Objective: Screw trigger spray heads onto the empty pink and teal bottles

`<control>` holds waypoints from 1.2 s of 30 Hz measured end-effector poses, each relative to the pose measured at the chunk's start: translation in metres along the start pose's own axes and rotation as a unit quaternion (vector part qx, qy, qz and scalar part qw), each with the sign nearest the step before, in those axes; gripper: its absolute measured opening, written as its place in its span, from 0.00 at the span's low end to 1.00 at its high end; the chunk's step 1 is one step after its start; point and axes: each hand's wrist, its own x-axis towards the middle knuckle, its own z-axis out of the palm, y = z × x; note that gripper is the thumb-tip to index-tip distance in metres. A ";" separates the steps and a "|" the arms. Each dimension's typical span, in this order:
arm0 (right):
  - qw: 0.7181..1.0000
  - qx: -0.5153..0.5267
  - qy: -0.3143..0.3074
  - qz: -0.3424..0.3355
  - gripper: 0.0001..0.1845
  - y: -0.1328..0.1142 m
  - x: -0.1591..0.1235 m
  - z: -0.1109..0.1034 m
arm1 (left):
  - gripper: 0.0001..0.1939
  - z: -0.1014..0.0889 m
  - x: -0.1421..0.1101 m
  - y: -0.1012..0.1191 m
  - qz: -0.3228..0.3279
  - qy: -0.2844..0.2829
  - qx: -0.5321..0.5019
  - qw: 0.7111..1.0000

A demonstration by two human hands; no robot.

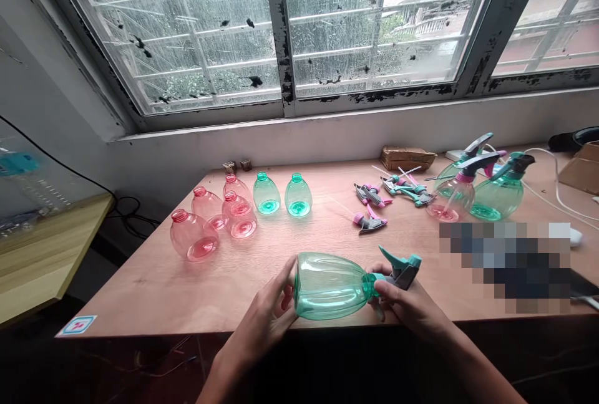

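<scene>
A clear green spray bottle [330,285] lies sideways in the air over the table's front edge, between my two hands. My left hand [276,301] is wrapped round its base. At the neck, my right hand [397,295] grips the collar of the grey and teal trigger sprayer [403,269] that sits on the bottle's mouth. Whether the collar is fully screwed down cannot be seen. Beyond the bottle lie loose pink and grey sprayer heads [372,222] and a pile of teal and grey ones [407,189].
Several open pink bottles [194,235] and two open green bottles [298,195] stand at the left and middle. Bottles with sprayers fitted [498,195] stand at the right. A brown paper-wrapped block [407,158] lies by the wall. White cable [556,173] crosses the right side.
</scene>
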 end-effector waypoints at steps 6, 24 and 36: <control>0.998 -0.049 0.022 -0.028 0.17 0.003 0.000 0.000 | 0.28 -0.005 0.004 -0.003 -0.008 0.011 0.086 0.996; 0.998 -0.037 0.043 -0.021 0.17 0.000 0.001 0.000 | 0.33 -0.004 0.007 0.009 0.027 -0.016 0.069 0.997; 0.997 -0.058 0.017 0.038 0.23 -0.011 -0.004 0.013 | 0.37 -0.006 0.009 0.008 0.042 -0.003 0.092 0.995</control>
